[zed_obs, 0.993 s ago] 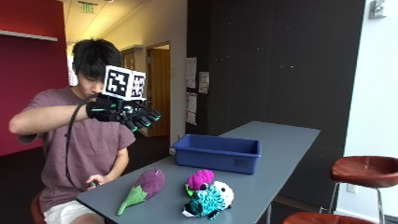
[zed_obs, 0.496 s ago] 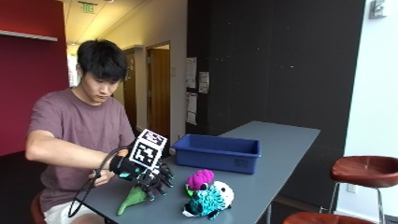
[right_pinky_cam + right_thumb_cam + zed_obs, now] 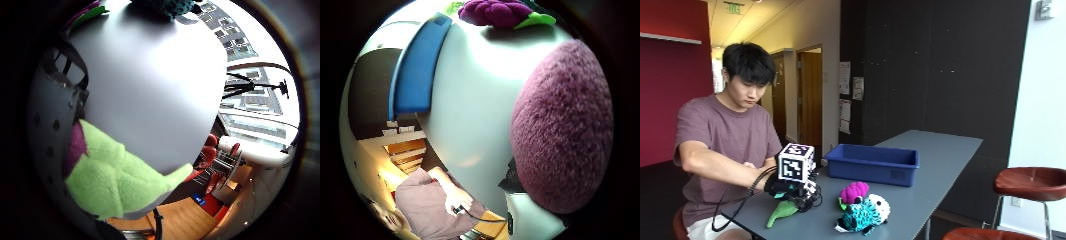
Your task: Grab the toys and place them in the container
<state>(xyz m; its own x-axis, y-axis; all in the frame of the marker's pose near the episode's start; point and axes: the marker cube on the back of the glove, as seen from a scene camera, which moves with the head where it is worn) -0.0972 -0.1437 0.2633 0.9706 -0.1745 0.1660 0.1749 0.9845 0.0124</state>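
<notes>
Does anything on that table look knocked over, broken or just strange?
Nothing stands out. The blue bin sits level on the table with no toys in it yet. The gloved right hand is down on the purple-and-green plush, and two more plush toys lie beside it.

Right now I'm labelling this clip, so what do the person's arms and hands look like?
The right hand wears a black glove. The arm above it is bare below a short mauve T-shirt sleeve. The other hand hardly shows.

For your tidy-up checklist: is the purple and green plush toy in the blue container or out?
Out: the plush toy lies on the table under the hand.
</notes>
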